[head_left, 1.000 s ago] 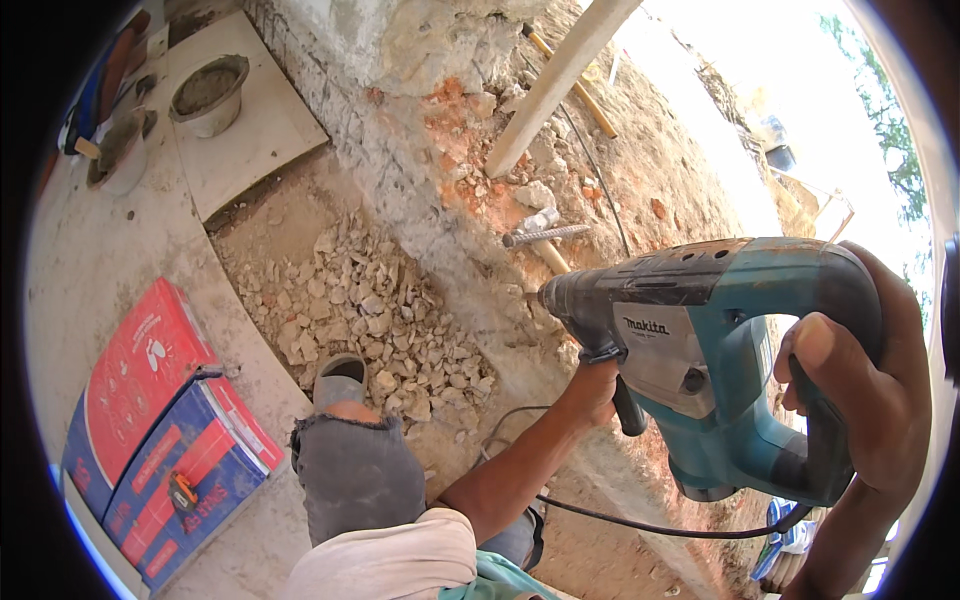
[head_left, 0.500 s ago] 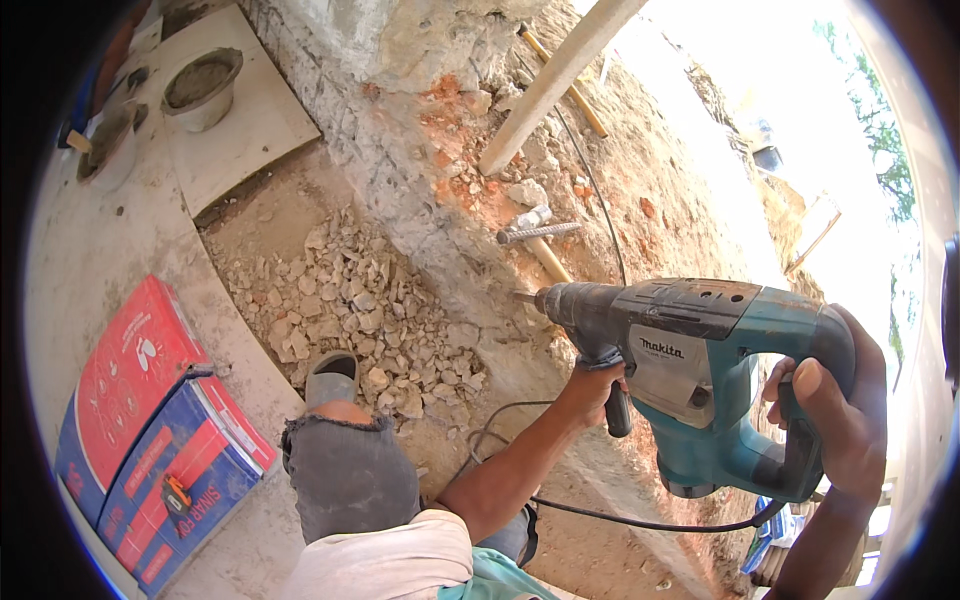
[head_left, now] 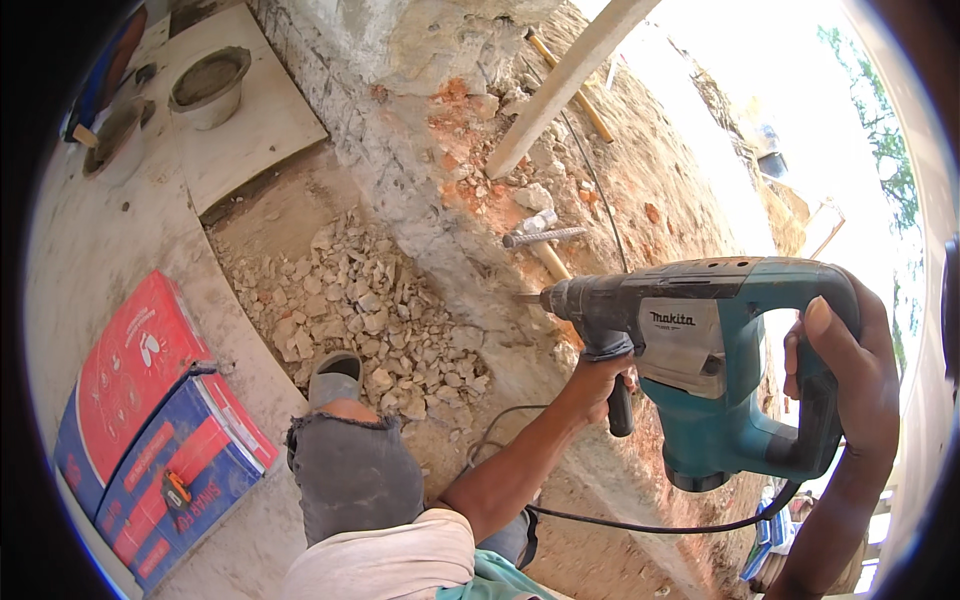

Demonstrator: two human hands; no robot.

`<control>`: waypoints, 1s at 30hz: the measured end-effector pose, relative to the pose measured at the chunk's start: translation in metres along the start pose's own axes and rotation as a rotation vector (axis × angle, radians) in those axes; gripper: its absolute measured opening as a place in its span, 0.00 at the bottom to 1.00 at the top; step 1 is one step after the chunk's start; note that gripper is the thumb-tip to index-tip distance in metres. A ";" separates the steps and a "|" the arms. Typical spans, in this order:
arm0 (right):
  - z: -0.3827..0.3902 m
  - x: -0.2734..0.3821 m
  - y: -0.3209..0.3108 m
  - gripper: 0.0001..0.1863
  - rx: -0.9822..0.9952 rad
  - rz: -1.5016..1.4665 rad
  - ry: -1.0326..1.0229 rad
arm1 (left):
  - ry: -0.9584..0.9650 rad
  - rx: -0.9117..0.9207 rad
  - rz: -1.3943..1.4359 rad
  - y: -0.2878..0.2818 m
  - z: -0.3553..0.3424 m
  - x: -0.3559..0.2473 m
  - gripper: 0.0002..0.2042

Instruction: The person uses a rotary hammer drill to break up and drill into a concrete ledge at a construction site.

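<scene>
Power drill point(head_left: 700, 425), teal and black with a grey side panel, is gripped in both hands. From where I stand, the right hand point(head_left: 868, 370) is wrapped firmly around the rear handle, and the left hand point(head_left: 600, 382) is closed about the side handle point(head_left: 620, 412) near the nose, its dark end poking out below the fist. Ahead and left of the left hand, the bit point(head_left: 527, 297) meets a rough concrete edge point(head_left: 470, 290); how deep it goes, I can't tell. A black cord point(head_left: 640, 526) sags from the drill's lower rear, well below the left hand.

Left of that hand sits a dark trouser leg point(head_left: 355, 465) with a frayed hem, then a grey shoe point(head_left: 325, 387) beside heaped rubble point(head_left: 375, 315). Farther left lies a red and blue carton point(head_left: 130, 370), an orange and black tape measure point(head_left: 176, 490) on top.

Beyond the left hand, a ribbed metal rod point(head_left: 545, 237) lies across a wooden handle point(head_left: 553, 263), and past those a pale post point(head_left: 570, 90) slants upward. Far off to the left hand's upper left, a bucket point(head_left: 212, 105) stands on a board point(head_left: 255, 140).
</scene>
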State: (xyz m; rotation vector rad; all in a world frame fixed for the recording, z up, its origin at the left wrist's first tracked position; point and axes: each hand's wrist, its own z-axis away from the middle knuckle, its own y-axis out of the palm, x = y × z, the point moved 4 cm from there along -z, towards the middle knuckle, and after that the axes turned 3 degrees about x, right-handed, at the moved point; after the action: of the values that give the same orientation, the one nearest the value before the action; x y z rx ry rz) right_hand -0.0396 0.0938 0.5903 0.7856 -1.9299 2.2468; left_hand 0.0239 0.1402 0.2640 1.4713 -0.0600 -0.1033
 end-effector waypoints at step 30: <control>0.022 -0.034 -0.005 0.29 0.003 -0.140 0.046 | -0.045 -0.098 -0.145 -0.018 0.025 0.008 0.08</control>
State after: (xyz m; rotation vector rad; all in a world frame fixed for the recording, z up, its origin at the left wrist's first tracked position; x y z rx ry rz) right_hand -0.0009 0.0829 0.5823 0.8339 -1.7927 2.1679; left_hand 0.0290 0.1130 0.2484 1.3748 0.0153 -0.2542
